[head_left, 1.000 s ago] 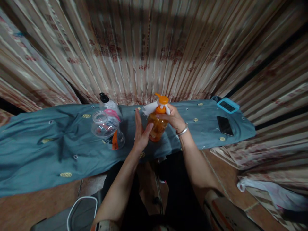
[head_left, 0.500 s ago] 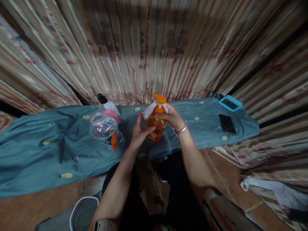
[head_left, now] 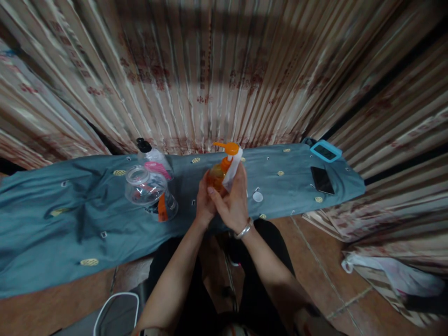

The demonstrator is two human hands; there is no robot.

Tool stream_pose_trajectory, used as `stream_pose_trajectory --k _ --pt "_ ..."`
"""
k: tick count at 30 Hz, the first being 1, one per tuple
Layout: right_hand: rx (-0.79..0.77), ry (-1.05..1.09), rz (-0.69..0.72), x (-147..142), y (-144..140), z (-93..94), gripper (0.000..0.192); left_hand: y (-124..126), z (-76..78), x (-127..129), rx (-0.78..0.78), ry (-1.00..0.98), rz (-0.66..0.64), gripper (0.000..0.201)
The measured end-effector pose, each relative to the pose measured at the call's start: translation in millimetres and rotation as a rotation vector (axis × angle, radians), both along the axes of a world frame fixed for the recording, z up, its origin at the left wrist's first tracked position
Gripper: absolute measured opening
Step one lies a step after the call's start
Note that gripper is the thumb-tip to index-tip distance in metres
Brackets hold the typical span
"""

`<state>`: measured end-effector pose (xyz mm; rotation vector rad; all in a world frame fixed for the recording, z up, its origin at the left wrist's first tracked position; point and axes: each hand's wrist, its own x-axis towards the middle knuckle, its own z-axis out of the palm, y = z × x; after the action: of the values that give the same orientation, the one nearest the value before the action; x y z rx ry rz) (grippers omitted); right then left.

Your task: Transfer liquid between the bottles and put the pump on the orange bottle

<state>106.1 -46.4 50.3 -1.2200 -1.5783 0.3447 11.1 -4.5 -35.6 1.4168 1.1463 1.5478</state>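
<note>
My left hand is wrapped around the lower part of an amber see-through pump bottle with an orange pump head. The bottle leans a little, its nozzle pointing left. Closed over its right side, my right hand presses a strip of white cloth or tissue along the bottle, reaching up to the pump head. Both hands meet in front of the bottle and hide most of its body. A silver bangle rings my right wrist.
Left on the blue-green cloth-covered surface stand a clear wide-mouthed jar with an orange label and a black-topped bottle. Right lie a small white disc, a black phone and a blue-framed device. Curtains hang behind.
My right hand has moved down from the bottle's neck to its side, bringing the white cloth along its right. The bottle has tilted, and the white disc has come into view.
</note>
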Motion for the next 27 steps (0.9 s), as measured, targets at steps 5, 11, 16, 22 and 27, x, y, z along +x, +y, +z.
stream_pose_trajectory --k 5,11,16,22,27 --pt "0.082 -0.132 -0.059 -12.4 -23.0 -28.7 0.068 -2.1 0.3 -6.9 0.019 0.025 -0.040 0.070" --pt "0.110 -0.096 -0.124 17.7 -2.5 -17.2 0.059 -7.7 10.7 -8.0 -0.076 0.010 -0.124 0.073" --pt "0.082 -0.092 -0.089 20.6 20.6 -5.2 0.057 -12.3 13.1 -8.1 -0.113 -0.020 -0.227 0.080" --pt "0.065 0.005 -0.201 9.1 23.7 -50.5 0.055 -12.2 9.9 -9.4 -0.115 -0.013 -0.240 0.088" --pt "-0.054 0.081 -0.252 7.8 14.3 -103.9 0.042 -13.0 11.3 -7.8 -0.130 -0.014 -0.232 0.087"
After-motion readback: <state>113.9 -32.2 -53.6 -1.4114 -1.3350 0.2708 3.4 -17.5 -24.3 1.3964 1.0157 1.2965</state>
